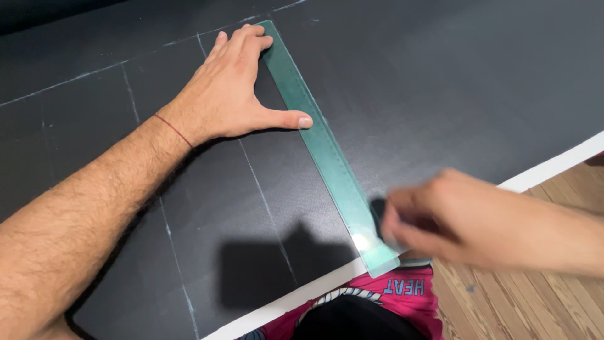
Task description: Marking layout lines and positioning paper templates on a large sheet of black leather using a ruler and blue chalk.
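Note:
A long clear green ruler [327, 148] lies diagonally across a black sheet [440, 88] scored with pale chalk lines. My left hand [236, 88] is spread flat on the sheet, with fingertips and thumb pressing the ruler's far half. My right hand [434, 217] is blurred at the ruler's near end, close to the sheet's white front edge. Its fingers are pinched together, and whether they hold something small is hidden by the blur.
Several chalk lines [267, 208] cross the black sheet left of the ruler. Wooden floor boards [535, 302] show at the lower right. Red printed fabric [402, 296] and a dark shape sit just below the sheet's front edge.

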